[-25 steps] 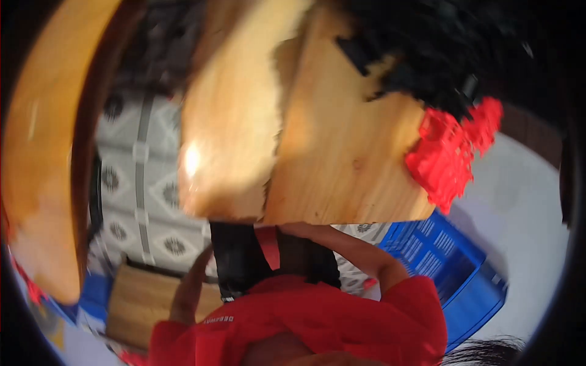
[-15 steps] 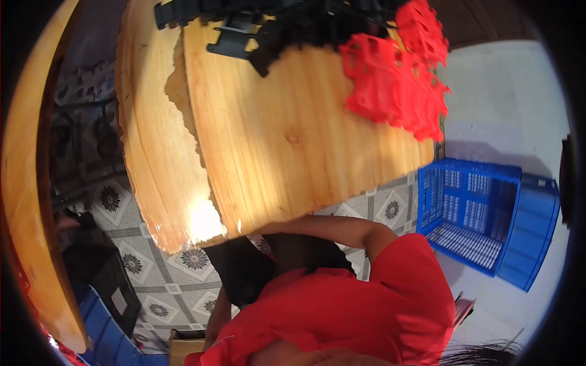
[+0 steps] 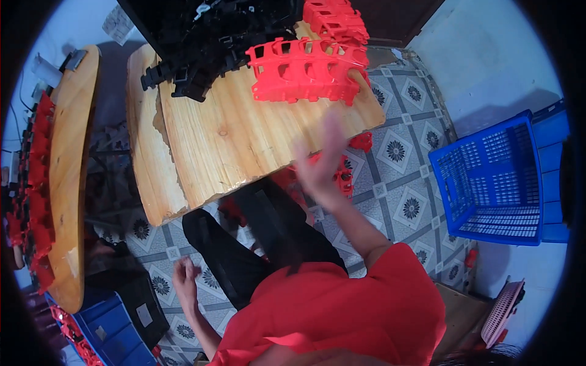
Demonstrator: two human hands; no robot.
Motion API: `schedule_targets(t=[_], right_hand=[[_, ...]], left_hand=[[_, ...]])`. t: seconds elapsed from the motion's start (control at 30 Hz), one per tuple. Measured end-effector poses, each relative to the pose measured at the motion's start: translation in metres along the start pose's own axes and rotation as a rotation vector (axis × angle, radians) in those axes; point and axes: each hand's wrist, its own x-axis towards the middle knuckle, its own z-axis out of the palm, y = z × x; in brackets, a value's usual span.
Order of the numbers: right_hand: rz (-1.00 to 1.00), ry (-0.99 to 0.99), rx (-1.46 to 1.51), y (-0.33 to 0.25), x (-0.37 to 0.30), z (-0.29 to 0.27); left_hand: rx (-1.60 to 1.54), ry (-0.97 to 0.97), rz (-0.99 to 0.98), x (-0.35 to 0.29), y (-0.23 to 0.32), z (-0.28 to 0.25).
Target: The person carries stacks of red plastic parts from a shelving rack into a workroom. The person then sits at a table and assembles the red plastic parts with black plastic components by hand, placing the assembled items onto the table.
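My right hand (image 3: 320, 161) is raised near the front edge of the wooden table (image 3: 244, 146), its fingers apart and smeared by motion, holding nothing. Just beyond it on the table sits a red plastic piece (image 3: 305, 73) full of openings, with a second red plastic piece (image 3: 336, 21) behind. To their left lies a pile of black plastic parts (image 3: 223, 46). Low on the left, beside my knee and off the table, my left hand (image 3: 185, 274) hangs with curled fingers; no object shows in it.
A blue crate (image 3: 494, 183) stands at the right against the wall. More red parts (image 3: 343, 177) show by the table's front edge. On the left, a second wooden table (image 3: 70, 183) carries red parts (image 3: 41, 183). A pink basket (image 3: 502, 314) is at lower right.
My right hand has come up from below the table edge into view, and my left hand now shows too. The view has shifted, with more floor and the left table visible.
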Motion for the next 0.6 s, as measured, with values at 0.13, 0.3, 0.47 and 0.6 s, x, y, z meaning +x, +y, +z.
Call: schedule_targets(t=[0.13,0.3,0.47,0.6], right_hand=[[0.303,0.213,-0.06,0.103,0.047,-0.009],[0.58,-0.024,0.51,0.152,0.046,0.006],[0.595,-0.252,0.756,0.123,0.022,-0.019],[0.674,-0.464,0.719,0.057,-0.005,-0.065]], left_hand=[[-0.008,-0.156,0.536,0.01,0.147,0.113],[0.545,0.04,1.328,0.077,0.257,0.263],[0.827,0.017,1.303,0.075,0.247,0.303],[0.797,0.144,1.244,0.018,0.189,0.253]])
